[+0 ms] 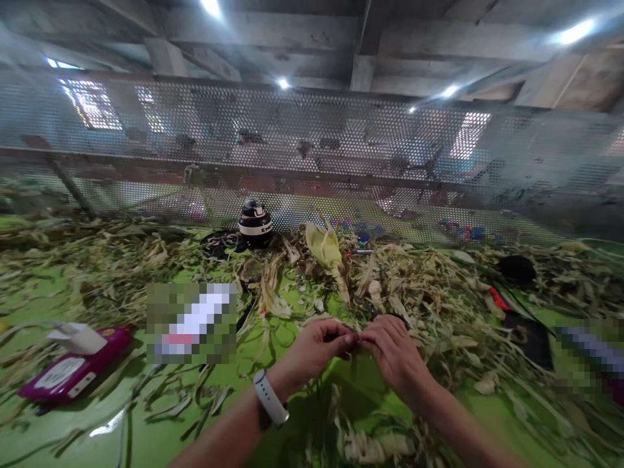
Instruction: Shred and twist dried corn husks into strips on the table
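My left hand (326,348), with a white-banded watch (271,398) on its wrist, is closed in a pinch. My right hand (392,348) pinches right beside it, the fingertips of both nearly meeting. Between them runs a thin strand that looks like a strip of dried leaf (355,364), mostly hidden by the fingers. Just beyond the hands stands a pale yellow bloom-shaped bundle of husk (325,246). Below them, near the bottom edge, lies a twisted pale husk piece (375,448).
Dried leaf strips (458,325) litter the green tabletop (195,422). A purple power strip (73,370) with a white charger sits left; a black jar-like object (255,223) stands at the back. A dark flat object (529,338) lies right. A perforated metal screen (312,149) closes off the far side.
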The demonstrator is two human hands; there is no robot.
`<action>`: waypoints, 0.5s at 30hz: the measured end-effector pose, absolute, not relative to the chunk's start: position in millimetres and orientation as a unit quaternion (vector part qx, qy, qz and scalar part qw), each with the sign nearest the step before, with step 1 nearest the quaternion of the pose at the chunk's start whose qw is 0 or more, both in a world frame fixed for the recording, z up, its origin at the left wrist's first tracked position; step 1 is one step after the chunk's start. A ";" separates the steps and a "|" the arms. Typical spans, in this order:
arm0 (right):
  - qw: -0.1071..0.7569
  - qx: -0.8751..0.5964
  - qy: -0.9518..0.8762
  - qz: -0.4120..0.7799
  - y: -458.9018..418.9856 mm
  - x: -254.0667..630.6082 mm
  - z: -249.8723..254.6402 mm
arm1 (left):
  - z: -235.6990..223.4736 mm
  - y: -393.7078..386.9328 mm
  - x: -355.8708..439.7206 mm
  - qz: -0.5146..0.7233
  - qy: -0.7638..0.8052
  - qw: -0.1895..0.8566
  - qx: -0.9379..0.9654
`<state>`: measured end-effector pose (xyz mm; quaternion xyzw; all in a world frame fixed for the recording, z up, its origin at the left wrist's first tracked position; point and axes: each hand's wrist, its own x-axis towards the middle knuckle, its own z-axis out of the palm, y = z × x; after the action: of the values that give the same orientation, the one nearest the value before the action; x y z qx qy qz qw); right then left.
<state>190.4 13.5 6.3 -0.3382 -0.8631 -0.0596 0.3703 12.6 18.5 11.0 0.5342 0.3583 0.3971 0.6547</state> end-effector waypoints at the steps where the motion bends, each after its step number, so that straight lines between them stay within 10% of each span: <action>1: 0.368 -0.339 -0.864 -0.058 13.6 190.6 6.0 | 11.0 18.4 12.6 0.395 0.359 0.660 0.529; 15: 0.425 -0.429 -0.795 0.049 8.7 191.5 12.5 | 1.1 26.6 10.0 0.437 0.375 0.709 0.407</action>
<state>191.5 8.7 12.5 -0.4293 -0.7955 0.0494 0.4248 10.0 26.6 1.1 0.4066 0.3746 0.4374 0.7092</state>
